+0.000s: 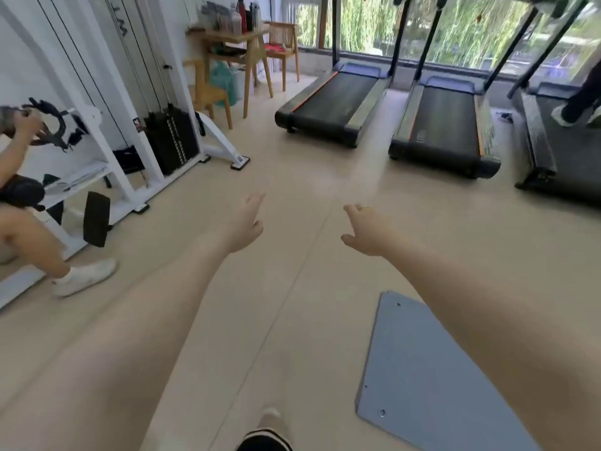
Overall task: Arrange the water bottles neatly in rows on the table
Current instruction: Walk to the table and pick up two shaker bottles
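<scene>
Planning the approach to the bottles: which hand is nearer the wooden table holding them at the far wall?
Left. The left hand points up the floor toward the wooden table far ahead on its side; the right hand is farther across, toward the black treadmills. Both are empty and far away.

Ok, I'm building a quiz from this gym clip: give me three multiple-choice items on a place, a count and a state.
1. Where is the wooden table with the water bottles?
A. far left corner by the window
B. between the treadmills
C. on the grey mat

2. How many treadmills are visible?
A. one
B. three
C. five

3. What are the hands doing?
A. both gripping bottles
B. one holding a cup
C. both empty, outstretched

Answers: 1 A, the table stands beside the chair near the window. 2 B, three belts lie side by side. 3 C, left hand and right hand hold nothing.
</scene>
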Tool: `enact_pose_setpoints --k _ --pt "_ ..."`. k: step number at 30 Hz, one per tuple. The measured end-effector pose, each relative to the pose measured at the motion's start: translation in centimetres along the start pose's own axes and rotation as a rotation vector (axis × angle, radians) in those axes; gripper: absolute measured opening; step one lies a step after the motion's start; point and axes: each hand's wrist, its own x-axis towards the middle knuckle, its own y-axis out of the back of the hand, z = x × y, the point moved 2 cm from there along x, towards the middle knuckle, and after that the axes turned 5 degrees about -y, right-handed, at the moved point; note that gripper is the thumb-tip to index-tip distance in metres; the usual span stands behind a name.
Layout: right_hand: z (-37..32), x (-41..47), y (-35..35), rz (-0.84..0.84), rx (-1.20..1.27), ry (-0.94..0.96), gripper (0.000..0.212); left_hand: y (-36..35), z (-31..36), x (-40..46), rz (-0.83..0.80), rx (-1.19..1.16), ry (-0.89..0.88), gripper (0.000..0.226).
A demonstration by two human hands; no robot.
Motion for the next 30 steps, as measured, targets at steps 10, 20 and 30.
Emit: enact_pose_setpoints --k 10,20,30 --pt "-2.0 18.4 -4.6 -0.256 -0.029 0.153 0.052 -5.7 -12.5 14.0 -0.119 0.046 0.108 0.054" --pt "-0.7 45.7 6.4 -0.074 0.151 0.030 0.048 -0.8 -20.0 41.7 -0.079 -0.016 0.139 0.047" --pt "7.3 73.6 8.8 -0.126 0.135 -0.054 0.047 -3.9 -23.4 68.5 -0.208 0.225 -0.043 0.045"
